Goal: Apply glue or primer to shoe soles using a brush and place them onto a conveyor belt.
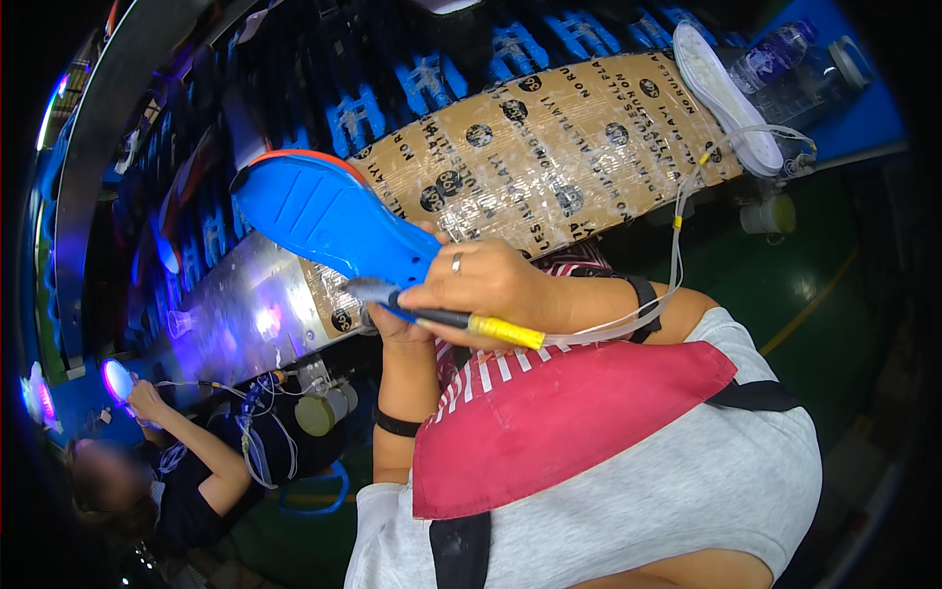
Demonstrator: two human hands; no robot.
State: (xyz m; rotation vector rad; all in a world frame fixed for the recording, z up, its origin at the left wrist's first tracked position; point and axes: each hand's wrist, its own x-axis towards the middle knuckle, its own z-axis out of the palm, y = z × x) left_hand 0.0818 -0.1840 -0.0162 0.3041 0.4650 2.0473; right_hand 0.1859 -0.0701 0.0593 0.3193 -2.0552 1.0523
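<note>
A blue shoe sole [324, 211] with an orange edge is held up in front of me, its toe pointing to the far left. My left hand [400, 330] grips it near the heel from below, with most of its fingers hidden behind the sole and my other hand. My right hand [496, 283], with a ring on one finger, is closed around a brush [505, 331] that has a dark grip and a yellow-wrapped end. The bristles sit just beside the sole's heel edge; I cannot tell whether they touch. A thin clear tube [608, 329] runs from the brush's yellow end.
Brown printed wrapping under clear film covers the bench [530, 147]. A white sole [726, 98] lies at its right end, beside a bottle [775, 57] and a clear jar [834, 79]. Blue racks [432, 79] line the far side. At lower left, a co-worker's hand [147, 401] holds a sole.
</note>
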